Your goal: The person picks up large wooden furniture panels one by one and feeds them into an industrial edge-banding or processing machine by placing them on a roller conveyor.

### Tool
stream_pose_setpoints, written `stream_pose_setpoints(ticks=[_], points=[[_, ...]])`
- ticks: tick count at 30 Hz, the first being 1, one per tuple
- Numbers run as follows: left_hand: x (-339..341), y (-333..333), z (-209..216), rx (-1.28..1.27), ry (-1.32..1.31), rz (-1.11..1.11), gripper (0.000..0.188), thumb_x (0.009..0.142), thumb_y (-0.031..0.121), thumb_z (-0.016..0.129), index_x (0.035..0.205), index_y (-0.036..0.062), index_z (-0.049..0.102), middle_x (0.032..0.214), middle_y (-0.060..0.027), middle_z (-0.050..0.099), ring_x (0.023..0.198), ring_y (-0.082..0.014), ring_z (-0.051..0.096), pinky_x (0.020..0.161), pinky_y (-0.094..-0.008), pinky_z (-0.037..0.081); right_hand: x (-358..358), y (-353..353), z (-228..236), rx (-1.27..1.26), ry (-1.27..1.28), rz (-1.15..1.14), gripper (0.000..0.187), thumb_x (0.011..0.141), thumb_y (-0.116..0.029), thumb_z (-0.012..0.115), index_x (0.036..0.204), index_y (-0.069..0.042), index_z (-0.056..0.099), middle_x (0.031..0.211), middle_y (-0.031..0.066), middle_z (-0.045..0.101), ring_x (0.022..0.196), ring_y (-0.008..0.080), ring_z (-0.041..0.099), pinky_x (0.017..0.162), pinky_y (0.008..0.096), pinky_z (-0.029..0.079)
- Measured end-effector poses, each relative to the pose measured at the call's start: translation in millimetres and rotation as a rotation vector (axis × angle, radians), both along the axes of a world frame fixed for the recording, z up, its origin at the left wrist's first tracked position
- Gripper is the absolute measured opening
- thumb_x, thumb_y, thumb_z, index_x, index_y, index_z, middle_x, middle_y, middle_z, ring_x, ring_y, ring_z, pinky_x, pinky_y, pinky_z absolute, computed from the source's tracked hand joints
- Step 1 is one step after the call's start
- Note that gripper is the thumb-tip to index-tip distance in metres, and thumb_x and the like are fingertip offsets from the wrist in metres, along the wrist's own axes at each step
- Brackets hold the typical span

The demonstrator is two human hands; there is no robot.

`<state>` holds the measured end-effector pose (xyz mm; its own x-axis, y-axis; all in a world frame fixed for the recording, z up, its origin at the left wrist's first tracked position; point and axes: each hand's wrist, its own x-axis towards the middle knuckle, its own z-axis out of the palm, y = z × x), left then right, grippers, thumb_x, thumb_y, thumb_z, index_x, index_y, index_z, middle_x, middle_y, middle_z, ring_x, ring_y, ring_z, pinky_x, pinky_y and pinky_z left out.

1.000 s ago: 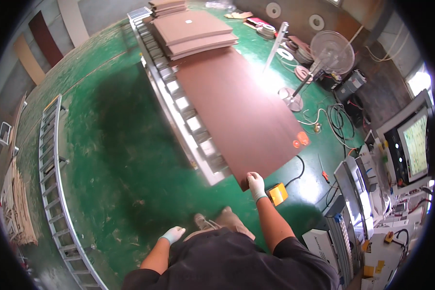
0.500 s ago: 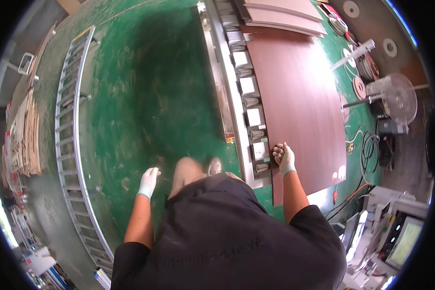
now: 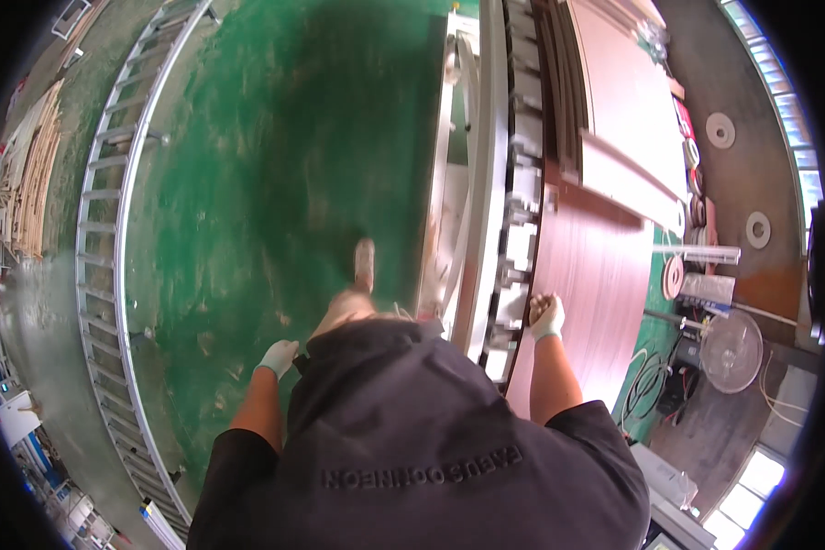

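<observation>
Work state: the reddish-brown panel (image 3: 596, 302) lies flat on the roller conveyor (image 3: 492, 183) to the person's right, its long near side running beside the exposed rollers. A stack of boards (image 3: 623, 101) covers the view of its far part; cannot tell whether the stack rests on the panel or stands behind it. Judged from this layout, the panel is already laid out and the boards are already piled; what, if anything, is left to do on either does not show. Pose: right hand (image 3: 546, 316), gloved with darker fingertips, is at the panel's conveyor-side edge, forearm reaching forward over the panel, elbow near the sleeve, fingers curled inward. Cannot tell whether they pinch the edge, touch it or sit just above it. Left hand (image 3: 280, 356), also gloved, is low beside the body over the green floor (image 3: 275, 183), well apart from the panel, fingers loosely folded; no object visible in it, though blur hides the palm. A ladder-like metal frame (image 3: 103, 194) lies farther left.
</observation>
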<state>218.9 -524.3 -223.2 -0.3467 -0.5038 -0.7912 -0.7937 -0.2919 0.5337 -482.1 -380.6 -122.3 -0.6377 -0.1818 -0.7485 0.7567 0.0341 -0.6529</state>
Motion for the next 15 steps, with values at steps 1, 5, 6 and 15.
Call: stream_pose_setpoints(ticks=[1,5,6,15], points=[[-30.4,-42.9,6.5,-0.023,0.031,0.011,0.025,0.095,0.022,0.054,0.100,0.0008,0.065,0.096,-0.0207,0.068,0.098,-0.0412,0.064,0.087,-0.0456,0.051,-14.4,-15.5,-10.9,0.044,0.041,-0.040,0.026,0.101,-0.034,0.054,0.086,-0.013,0.057,0.076,0.0029,0.065,0.060,0.0149,0.059,0.042,0.0211,0.042],[-142.9,-234.2,66.0,-0.228,-0.081,0.120,0.043,0.097,0.040,0.057,0.108,-0.0013,0.066,0.105,-0.0242,0.069,0.098,-0.0371,0.066,0.089,-0.0444,0.050,-33.4,-64.5,-11.8,0.000,0.048,-0.120,0.028,0.101,-0.039,0.053,0.090,-0.013,0.057,0.080,0.0001,0.065,0.064,0.0129,0.061,0.048,0.0198,0.043],[-165.7,-278.5,73.2,-0.262,-0.106,0.085,0.044,0.097,0.040,0.057,0.112,-0.0010,0.066,0.104,-0.0226,0.070,0.100,-0.0369,0.066,0.089,-0.0427,0.050,-27.8,-82.0,5.5,0.045,0.044,-0.117,0.028,0.102,-0.039,0.052,0.091,-0.014,0.058,0.081,-0.0016,0.065,0.066,0.0118,0.061,0.052,0.0199,0.045],[-376.6,-522.8,55.0,-0.377,0.069,-0.126,0.038,0.101,0.036,0.052,0.098,0.0013,0.065,0.086,-0.0080,0.065,0.085,-0.0204,0.059,0.080,-0.0378,0.048,-121.9,-128.6,-2.6,0.126,0.031,-0.515,0.044,0.099,-0.048,0.054,0.114,-0.008,0.064,0.113,0.0076,0.071,0.089,0.0208,0.069,0.057,0.0229,0.051]])
